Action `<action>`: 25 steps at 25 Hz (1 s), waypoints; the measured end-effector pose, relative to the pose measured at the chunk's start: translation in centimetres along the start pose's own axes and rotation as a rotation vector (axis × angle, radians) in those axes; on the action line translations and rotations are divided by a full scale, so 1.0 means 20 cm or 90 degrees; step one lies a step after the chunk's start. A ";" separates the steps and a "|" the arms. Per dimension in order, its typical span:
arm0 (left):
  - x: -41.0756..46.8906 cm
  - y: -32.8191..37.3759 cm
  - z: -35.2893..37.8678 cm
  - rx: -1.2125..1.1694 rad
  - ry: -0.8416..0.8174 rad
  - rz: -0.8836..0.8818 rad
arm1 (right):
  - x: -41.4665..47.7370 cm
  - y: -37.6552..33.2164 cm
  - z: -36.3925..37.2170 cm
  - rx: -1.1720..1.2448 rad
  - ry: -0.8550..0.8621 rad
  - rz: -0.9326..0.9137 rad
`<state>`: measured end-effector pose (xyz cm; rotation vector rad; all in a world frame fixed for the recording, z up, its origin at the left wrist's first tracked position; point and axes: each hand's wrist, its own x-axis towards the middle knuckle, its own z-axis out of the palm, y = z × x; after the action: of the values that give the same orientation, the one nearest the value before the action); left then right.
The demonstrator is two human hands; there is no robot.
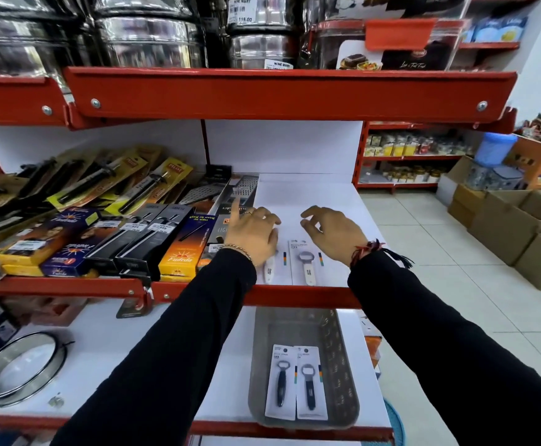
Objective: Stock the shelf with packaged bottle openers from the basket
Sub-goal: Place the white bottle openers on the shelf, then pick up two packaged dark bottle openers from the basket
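Observation:
Two white-handled packaged bottle openers lie flat on the white middle shelf (311, 194): one (306, 263) in plain sight, the other (270, 268) partly under my left wrist. My left hand (253, 235) hovers over that left pack with fingers spread, holding nothing. My right hand (330, 231) hovers just right of the packs, fingers curled loosely and empty. On the shelf below, a grey basket (336, 358) holds two more carded openers with dark handles, one on the left (280, 381) and one on the right (309, 381).
Boxed lighters and graters (179, 233) crowd the middle shelf to the left of my hands. Steel containers (153, 37) fill the top shelf. A round steel ring (21, 365) lies on the lower shelf at left. Cardboard boxes (514, 226) stand on the floor to the right.

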<state>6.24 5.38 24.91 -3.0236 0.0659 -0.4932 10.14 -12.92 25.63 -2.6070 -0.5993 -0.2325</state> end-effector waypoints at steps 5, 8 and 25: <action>-0.40 0.17 -0.10 -0.199 0.214 0.069 | -0.48 -0.09 -0.03 0.082 0.187 -0.061; -0.65 0.25 -0.02 -0.251 0.186 0.075 | -0.74 -0.06 0.10 0.091 0.152 -0.069; -0.53 0.39 1.25 -0.157 -0.408 0.011 | -0.56 0.58 1.27 -0.248 -0.354 0.042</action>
<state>3.90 -0.10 -2.71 -3.2450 0.1189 0.5324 6.99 -14.58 -4.29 -3.0777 -0.7013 0.4592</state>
